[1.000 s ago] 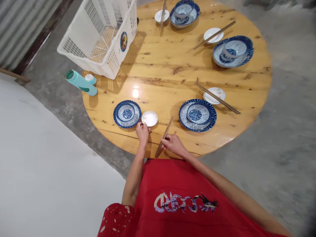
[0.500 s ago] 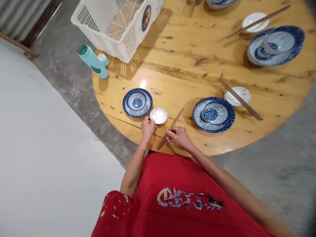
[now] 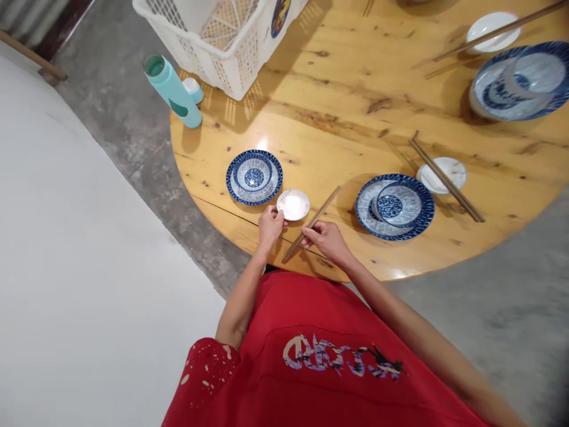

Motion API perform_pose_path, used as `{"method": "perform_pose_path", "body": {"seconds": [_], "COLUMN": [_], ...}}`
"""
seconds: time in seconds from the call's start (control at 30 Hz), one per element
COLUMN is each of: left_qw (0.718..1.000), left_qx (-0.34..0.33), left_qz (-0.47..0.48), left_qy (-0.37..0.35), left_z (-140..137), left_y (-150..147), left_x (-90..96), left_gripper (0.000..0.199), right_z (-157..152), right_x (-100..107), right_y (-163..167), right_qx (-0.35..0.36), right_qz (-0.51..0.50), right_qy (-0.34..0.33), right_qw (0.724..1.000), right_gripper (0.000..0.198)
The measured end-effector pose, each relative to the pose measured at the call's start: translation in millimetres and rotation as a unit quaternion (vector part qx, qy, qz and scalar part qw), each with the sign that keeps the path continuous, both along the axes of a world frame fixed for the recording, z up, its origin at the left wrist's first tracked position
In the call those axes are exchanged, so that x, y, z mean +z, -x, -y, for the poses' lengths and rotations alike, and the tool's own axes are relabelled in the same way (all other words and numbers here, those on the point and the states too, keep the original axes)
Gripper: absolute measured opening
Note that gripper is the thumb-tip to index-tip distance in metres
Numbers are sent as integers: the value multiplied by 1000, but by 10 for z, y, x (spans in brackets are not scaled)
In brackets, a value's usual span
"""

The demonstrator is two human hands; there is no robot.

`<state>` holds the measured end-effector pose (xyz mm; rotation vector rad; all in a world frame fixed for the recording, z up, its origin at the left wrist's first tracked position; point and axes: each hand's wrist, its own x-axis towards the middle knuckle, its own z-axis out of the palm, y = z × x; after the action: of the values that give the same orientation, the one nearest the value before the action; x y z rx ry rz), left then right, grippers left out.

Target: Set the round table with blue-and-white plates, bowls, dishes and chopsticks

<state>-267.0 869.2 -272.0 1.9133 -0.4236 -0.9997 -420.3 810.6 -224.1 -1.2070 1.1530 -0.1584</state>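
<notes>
My left hand (image 3: 271,226) is closed at the near-left rim of a small white dish (image 3: 293,204), thumb and fingers pinched on its edge. The dish rests on the wooden table beside a blue-patterned plate (image 3: 233,193) that bears a matching bowl (image 3: 253,176). Between finger and thumb, my right hand (image 3: 328,242) grips a pair of chopsticks (image 3: 323,207), slanting just right of the dish. Further right stands another blue-rimmed plate (image 3: 425,218) with a bowl (image 3: 391,206) on it.
On the round wooden table (image 3: 311,154) stand a white plastic basket (image 3: 231,71), a turquoise bottle (image 3: 175,95) and its cap (image 3: 193,89). Chopsticks (image 3: 447,178) lie across a white dish (image 3: 438,172) at right. More tableware sits at the far right, including a blue-rimmed plate (image 3: 553,89).
The view has shifted slightly, so the tableware appears a little further right. My left hand stays at the dish, and my right hand still holds the chopsticks.
</notes>
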Motion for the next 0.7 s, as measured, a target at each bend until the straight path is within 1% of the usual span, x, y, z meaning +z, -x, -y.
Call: {"method": "perform_pose_path", "body": {"seconds": [0.17, 0.3, 0.43, 0.5, 0.53, 0.6, 0.63, 0.7], "left_qw": [1000, 1000, 995, 989, 987, 987, 990, 990], "left_qx": [-11, -25, -23, -59, -84, -122, -128, -112], "left_qz": [5, 1, 96, 133, 135, 90, 43, -67], "left_qy": [-4, 1, 9, 20, 28, 44, 50, 53], "left_z": [49, -34, -319, -521, -623, -806, -880, -982], "left_y": [-24, -88, -96, -33, 17, 143, 212, 337], "left_x": [10, 62, 231, 339, 387, 452, 466, 458], "left_gripper": [3, 9, 16, 17, 17, 22, 26, 34], "right_z": [65, 136, 210, 231, 234, 224, 212, 185], "right_x": [61, 156, 201, 179, 159, 109, 84, 40], "right_y": [-77, -201, -290, -306, -310, -316, -321, -338], "right_qx": [26, 13, -29, -48, -52, -51, -47, -38], "right_qz": [7, 0, 10, 29, 37, 47, 51, 57], "right_qy": [17, 11, -27, -54, -67, -84, -88, -90], "right_qw": [999, 1000, 999, 997, 996, 994, 994, 994], "right_gripper": [18, 14, 17, 16, 15, 13, 14, 15]}}
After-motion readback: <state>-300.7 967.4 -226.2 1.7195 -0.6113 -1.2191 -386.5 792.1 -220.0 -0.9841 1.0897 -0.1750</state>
